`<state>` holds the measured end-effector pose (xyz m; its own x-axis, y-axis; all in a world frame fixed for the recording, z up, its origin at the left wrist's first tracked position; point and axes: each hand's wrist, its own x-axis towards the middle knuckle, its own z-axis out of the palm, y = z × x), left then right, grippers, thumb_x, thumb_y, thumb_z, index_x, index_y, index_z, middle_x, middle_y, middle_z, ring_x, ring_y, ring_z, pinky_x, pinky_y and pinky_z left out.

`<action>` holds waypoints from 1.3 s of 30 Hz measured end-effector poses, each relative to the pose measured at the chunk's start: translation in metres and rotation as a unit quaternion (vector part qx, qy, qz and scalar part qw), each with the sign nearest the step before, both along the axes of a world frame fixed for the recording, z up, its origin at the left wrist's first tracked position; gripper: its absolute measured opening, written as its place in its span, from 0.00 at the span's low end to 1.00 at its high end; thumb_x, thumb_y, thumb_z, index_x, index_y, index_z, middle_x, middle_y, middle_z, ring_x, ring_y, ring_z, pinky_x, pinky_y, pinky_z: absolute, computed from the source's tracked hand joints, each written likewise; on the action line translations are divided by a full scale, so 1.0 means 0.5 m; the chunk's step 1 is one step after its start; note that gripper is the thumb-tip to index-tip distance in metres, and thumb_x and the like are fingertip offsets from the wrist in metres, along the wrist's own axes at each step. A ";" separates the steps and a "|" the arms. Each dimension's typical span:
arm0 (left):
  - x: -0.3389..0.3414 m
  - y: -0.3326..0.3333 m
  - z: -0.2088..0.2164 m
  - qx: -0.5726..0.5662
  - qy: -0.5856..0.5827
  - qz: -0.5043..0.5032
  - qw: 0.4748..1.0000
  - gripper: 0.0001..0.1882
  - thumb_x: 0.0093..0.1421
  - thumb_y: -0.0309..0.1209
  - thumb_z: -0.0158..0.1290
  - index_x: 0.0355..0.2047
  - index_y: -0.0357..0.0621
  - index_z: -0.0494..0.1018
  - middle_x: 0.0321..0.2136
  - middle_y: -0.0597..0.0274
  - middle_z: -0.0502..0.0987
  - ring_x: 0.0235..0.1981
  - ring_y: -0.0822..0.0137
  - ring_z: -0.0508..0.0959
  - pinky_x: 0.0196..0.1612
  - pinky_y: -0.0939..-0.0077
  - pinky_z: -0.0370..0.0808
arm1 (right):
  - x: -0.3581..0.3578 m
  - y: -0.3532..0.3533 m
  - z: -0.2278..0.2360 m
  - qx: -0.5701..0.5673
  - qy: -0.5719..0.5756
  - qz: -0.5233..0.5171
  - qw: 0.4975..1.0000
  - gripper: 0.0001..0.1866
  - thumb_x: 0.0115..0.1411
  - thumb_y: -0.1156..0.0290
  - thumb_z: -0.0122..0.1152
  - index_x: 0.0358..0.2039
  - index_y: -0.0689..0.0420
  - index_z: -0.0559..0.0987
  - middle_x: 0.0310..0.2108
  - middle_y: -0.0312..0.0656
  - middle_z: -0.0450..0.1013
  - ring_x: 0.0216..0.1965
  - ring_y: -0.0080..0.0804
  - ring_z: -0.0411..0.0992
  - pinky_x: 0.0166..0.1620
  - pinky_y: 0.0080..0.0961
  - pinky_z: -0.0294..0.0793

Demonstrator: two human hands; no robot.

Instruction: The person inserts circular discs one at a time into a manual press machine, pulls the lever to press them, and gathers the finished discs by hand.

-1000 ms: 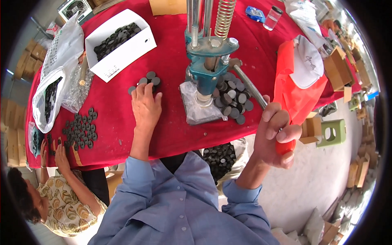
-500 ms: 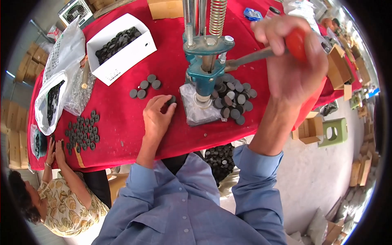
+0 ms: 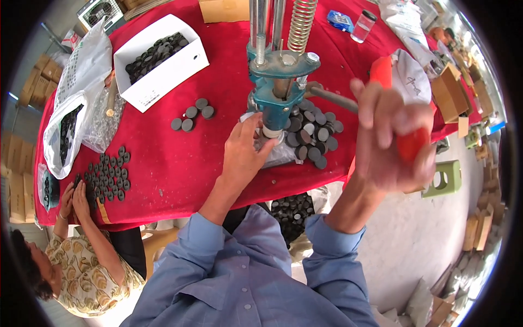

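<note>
My left hand (image 3: 242, 152) is at the base of the teal hand press (image 3: 279, 101), fingers and thumb bent in around the pale tip of its ram. Whatever they pinch there is hidden. A clear plastic sheet (image 3: 283, 155) covers the base. My right hand (image 3: 392, 136), smeared by motion, is closed around the red knob (image 3: 413, 146) of the press lever (image 3: 335, 100). Against the right side of the press lies a pile of dark round discs (image 3: 314, 153). Several more discs (image 3: 188, 125) lie to the left of the press.
A white box (image 3: 158, 90) of black pieces stands at the back left, beside a white sack (image 3: 68, 109). Rows of small black parts (image 3: 111, 177) lie near a co-worker's hands (image 3: 80, 200). A clear jar (image 3: 363, 27) stands at the back right.
My left hand has moved right from the cloth to the press base, bringing the dark disc it held, which is now out of sight. My right hand has come down and nearer with the lever knob.
</note>
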<state>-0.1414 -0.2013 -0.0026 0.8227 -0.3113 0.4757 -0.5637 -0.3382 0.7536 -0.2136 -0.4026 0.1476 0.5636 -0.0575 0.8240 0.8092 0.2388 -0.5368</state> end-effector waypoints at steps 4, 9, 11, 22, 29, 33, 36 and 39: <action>0.050 0.070 0.007 0.007 -0.057 0.046 0.997 0.19 0.51 0.28 0.70 0.43 0.38 0.80 0.42 0.52 0.82 0.36 0.54 0.80 0.38 0.63 0.79 | -0.079 0.029 -0.106 0.023 -0.005 -0.069 0.997 0.19 0.63 0.42 0.58 0.34 0.45 0.74 0.25 0.32 0.64 0.35 0.37 0.64 0.68 0.56 0.56; 0.149 0.154 -0.035 0.214 -0.157 0.116 0.957 0.15 0.58 0.26 0.62 0.46 0.38 0.79 0.47 0.49 0.78 0.47 0.48 0.78 0.49 0.57 0.76 | -0.105 0.036 -0.141 0.043 0.015 -0.109 0.993 0.19 0.61 0.42 0.59 0.33 0.44 0.72 0.26 0.31 0.65 0.39 0.37 0.65 0.69 0.54 0.54; 0.151 0.154 -0.058 0.195 -0.154 0.095 0.964 0.16 0.58 0.26 0.63 0.47 0.38 0.79 0.47 0.50 0.78 0.44 0.49 0.78 0.48 0.57 0.76 | -0.092 0.026 -0.132 0.012 0.008 -0.093 0.996 0.20 0.61 0.41 0.58 0.33 0.44 0.72 0.26 0.31 0.65 0.39 0.37 0.64 0.68 0.53 0.55; 0.083 0.161 -0.035 0.118 0.009 0.057 0.991 0.20 0.53 0.23 0.68 0.47 0.39 0.80 0.40 0.53 0.80 0.30 0.62 0.79 0.35 0.68 0.77 | 0.034 0.004 0.034 0.026 -0.021 -0.018 0.999 0.22 0.65 0.52 0.52 0.41 0.62 0.74 0.23 0.40 0.65 0.28 0.35 0.64 0.44 0.39 0.67; 0.004 0.047 0.011 0.013 0.030 -0.013 0.999 0.32 0.46 0.27 0.74 0.52 0.40 0.74 0.36 0.53 0.82 0.26 0.63 0.81 0.31 0.71 0.79 | 0.093 0.044 0.109 0.067 0.032 -0.149 0.986 0.23 0.70 0.55 0.51 0.32 0.65 0.79 0.19 0.37 0.67 0.19 0.24 0.63 0.33 0.30 0.73; 0.007 0.008 0.001 0.050 -0.005 -0.029 0.998 0.37 0.47 0.32 0.74 0.54 0.34 0.70 0.36 0.50 0.81 0.29 0.58 0.82 0.32 0.66 0.80 | 0.101 -0.017 0.088 0.032 0.032 -0.037 0.998 0.25 0.71 0.51 0.48 0.39 0.64 0.78 0.22 0.37 0.66 0.27 0.30 0.63 0.41 0.37 0.68; 0.008 -0.002 0.005 0.061 0.007 -0.016 0.998 0.38 0.47 0.35 0.74 0.55 0.32 0.69 0.36 0.49 0.80 0.32 0.56 0.82 0.34 0.64 0.81 | 0.082 -0.003 0.063 0.022 -0.004 0.027 0.999 0.26 0.68 0.51 0.46 0.43 0.65 0.76 0.24 0.39 0.65 0.30 0.34 0.62 0.45 0.41 0.65; 0.007 0.000 0.003 0.053 -0.011 -0.007 0.998 0.37 0.47 0.36 0.75 0.54 0.34 0.70 0.37 0.50 0.79 0.32 0.56 0.82 0.35 0.65 0.81 | 0.037 0.002 0.023 0.031 -0.037 0.002 0.999 0.25 0.65 0.50 0.50 0.41 0.64 0.75 0.25 0.41 0.65 0.28 0.34 0.63 0.43 0.42 0.65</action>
